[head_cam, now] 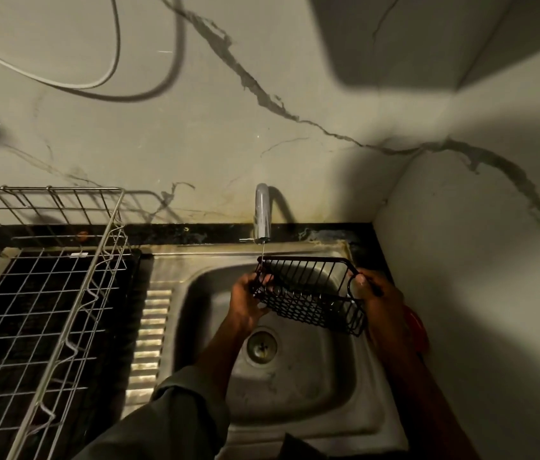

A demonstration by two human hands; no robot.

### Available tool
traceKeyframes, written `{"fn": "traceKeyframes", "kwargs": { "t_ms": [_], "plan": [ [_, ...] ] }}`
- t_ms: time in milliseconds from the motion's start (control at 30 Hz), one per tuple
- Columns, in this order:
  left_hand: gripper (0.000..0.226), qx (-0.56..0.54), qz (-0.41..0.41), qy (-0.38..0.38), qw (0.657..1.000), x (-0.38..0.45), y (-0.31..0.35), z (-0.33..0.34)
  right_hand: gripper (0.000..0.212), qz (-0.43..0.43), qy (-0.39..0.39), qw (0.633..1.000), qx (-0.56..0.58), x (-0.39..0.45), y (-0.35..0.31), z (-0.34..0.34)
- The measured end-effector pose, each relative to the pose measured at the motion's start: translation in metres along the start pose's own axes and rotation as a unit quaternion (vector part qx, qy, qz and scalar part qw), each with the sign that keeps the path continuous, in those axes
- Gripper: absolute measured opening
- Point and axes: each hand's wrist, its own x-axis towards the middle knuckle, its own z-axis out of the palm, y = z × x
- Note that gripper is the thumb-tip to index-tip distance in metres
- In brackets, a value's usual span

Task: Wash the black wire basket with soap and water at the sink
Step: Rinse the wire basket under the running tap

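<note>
We hold the black rectangular wire basket [311, 295] tilted over the stainless steel sink [295, 376] | left hand [248, 298] grips its 9 o'clock end, right hand [376, 295] its 3 o'clock end | thin stream from the grey curved tap [262, 210] at 12 o'clock strikes the rim.

One black wire basket [311, 293], two hands, left hand [245, 300] and right hand [374, 293], one sink [295, 376], one tap [262, 210], one drain [261, 346], one drying rack [46, 293], perhaps one red thing [419, 330], half hidden.
</note>
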Motion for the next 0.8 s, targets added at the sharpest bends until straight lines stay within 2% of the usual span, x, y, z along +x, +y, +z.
{"fn": "traceKeyframes", "kwargs": {
  "t_ms": [133, 300, 400, 500, 633, 700, 800],
  "plan": [
    [0.04, 0.064, 0.022, 0.01, 0.998, 0.001, -0.001, -0.002, 0.024, -0.006, 0.01, 1.0, -0.023, 0.001, -0.005, 0.006],
    [0.048, 0.134, 0.02, -0.008, 0.991, -0.01, 0.0, 0.002, 0.031, 0.021, 0.073, 0.995, -0.06, 0.002, -0.002, 0.008],
    [0.052, 0.157, 0.032, -0.036, 0.986, -0.015, 0.002, 0.011, 0.033, 0.052, 0.086, 0.995, -0.021, -0.004, -0.01, 0.0],
    [0.051, 0.163, 0.025, -0.044, 0.985, -0.014, 0.007, 0.018, 0.031, 0.094, 0.067, 0.993, 0.014, -0.01, -0.014, -0.011],
    [0.052, 0.231, 0.043, -0.063, 0.97, -0.002, 0.013, 0.019, 0.024, 0.193, 0.103, 0.968, 0.12, -0.009, -0.026, -0.019],
    [0.051, 0.219, 0.031, -0.074, 0.973, 0.001, 0.018, 0.015, 0.024, 0.259, 0.113, 0.946, 0.161, -0.005, -0.033, -0.019],
    [0.052, 0.103, -0.011, -0.094, 0.99, 0.001, 0.025, 0.011, 0.024, 0.317, 0.095, 0.922, 0.199, 0.001, -0.036, -0.011]
  ]
}}
